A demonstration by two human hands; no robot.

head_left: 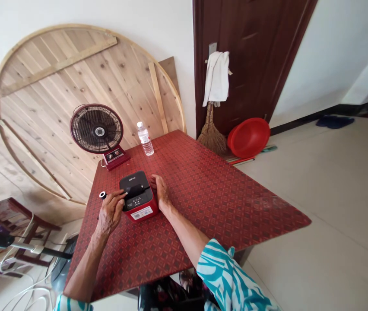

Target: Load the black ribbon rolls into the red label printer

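A small red box-shaped device with a black top [141, 207] stands on the table in front of me. A black elongated object [134, 190] lies across its top, with a thin dark strip at its right end. My left hand [111, 210] is closed at the left end of that object, fingers pressed together; a tiny pale tip shows at the fingertips, too small to name. My right hand [160, 190] rests along the device's right side, fingers stretched out and holding nothing. Left of the device lies a small black piece with a white round end [103, 195], partly behind my left hand.
The red patterned table [210, 190] bears a fan [98, 131] and a water bottle [145, 139] at the back. A round wooden tabletop [74, 77] leans on the wall. Right stand a broom [212, 131] and red basin [249, 137]; left, a wooden chair [18, 216] and cables.
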